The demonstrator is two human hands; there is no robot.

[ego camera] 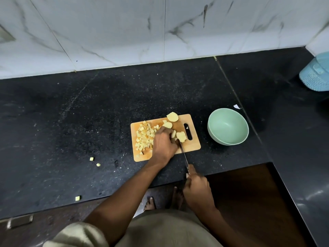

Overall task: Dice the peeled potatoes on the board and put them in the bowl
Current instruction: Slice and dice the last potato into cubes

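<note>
A small wooden cutting board (pixel 193 146) lies on the black counter. A heap of diced potato (pixel 145 137) covers its left half. Larger potato pieces sit at the board's far edge (pixel 172 116) and middle (pixel 167 124). My left hand (pixel 163 143) holds down potato slices (pixel 181 136) near the board's centre, fingers curled over them. My right hand (pixel 196 188) grips the handle of a knife (pixel 183 154), whose blade points into the slices beside my left fingers. A pale green bowl (pixel 227 126) stands just right of the board, with nothing in it.
Three stray potato cubes lie on the counter to the left, one (pixel 91 159), another (pixel 98 164), and one near the front edge (pixel 78 198). A light blue container (pixel 316 73) stands at the far right. A marble wall backs the counter. The counter edge runs just under my right hand.
</note>
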